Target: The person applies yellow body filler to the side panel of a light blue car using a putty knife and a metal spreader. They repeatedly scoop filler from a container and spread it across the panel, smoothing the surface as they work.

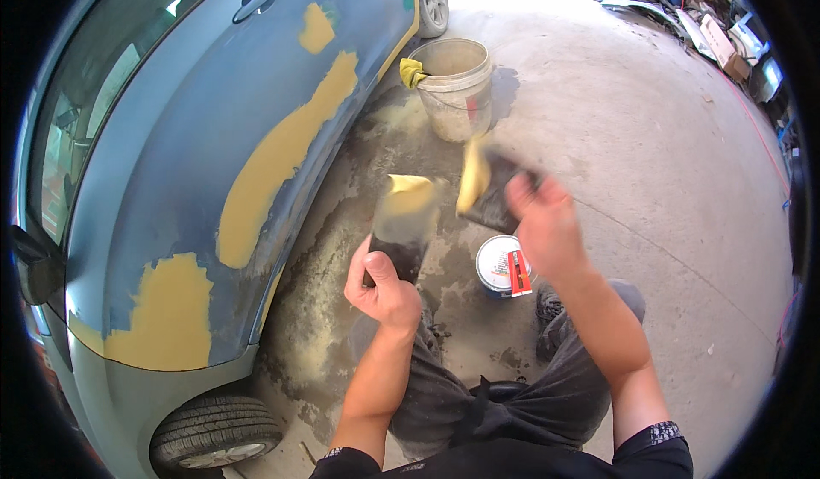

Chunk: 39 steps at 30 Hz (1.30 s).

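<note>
My left hand [386, 291] grips the lower end of a flat putty board [403, 238], dark near my thumb and greyish farther up, with yellow body filler [410, 190] on its far end. My right hand [547, 227] holds a dark, flat spreader [497, 201], blurred by motion, just right of the board and apart from it. Thick yellow filler coats the spreader's left edge. To the left is a blue-grey car door [184, 163] with several yellow filler patches, a long curved one [282, 167] among them.
A can [493, 261] with a red tube [518, 274] on its lid stands between my knees. Farther ahead is a dirty bucket [457, 94] with a yellow cloth [412, 73] on its rim. A car wheel [215, 434] is at lower left. Cardboard and parts are piled far right.
</note>
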Each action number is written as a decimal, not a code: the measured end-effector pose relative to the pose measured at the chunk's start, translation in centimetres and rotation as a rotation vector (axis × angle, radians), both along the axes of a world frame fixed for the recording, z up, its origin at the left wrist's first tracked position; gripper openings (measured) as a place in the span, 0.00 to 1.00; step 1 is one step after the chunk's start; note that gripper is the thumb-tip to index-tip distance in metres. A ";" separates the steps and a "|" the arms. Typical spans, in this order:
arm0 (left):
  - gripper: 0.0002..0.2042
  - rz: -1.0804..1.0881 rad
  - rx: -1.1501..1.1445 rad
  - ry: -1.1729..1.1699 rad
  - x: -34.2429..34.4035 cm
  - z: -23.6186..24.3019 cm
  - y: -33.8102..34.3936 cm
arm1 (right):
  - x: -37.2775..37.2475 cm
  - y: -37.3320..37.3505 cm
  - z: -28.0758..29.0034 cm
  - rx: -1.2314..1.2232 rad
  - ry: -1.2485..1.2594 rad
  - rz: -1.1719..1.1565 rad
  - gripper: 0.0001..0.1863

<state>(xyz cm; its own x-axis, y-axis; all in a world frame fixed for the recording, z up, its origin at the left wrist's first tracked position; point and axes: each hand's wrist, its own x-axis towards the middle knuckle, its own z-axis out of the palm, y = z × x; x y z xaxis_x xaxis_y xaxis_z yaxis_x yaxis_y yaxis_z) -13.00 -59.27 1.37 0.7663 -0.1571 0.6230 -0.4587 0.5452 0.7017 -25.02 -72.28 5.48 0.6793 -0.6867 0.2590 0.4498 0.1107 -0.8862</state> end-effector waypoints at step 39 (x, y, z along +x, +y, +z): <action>0.18 -0.214 0.126 0.242 -0.5 -0.8 -0.4 | -0.1 -1.7 0.5 0.416 -0.510 0.185 0.16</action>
<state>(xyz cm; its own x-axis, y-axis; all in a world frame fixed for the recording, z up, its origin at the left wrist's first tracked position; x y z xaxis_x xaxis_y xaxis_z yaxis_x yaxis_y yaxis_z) -13.46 -59.67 0.61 0.8308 -0.3942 0.3928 -0.1553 0.5135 0.8439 -25.08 -73.96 5.93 0.6583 -0.6826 0.3175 0.7407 0.5119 -0.4351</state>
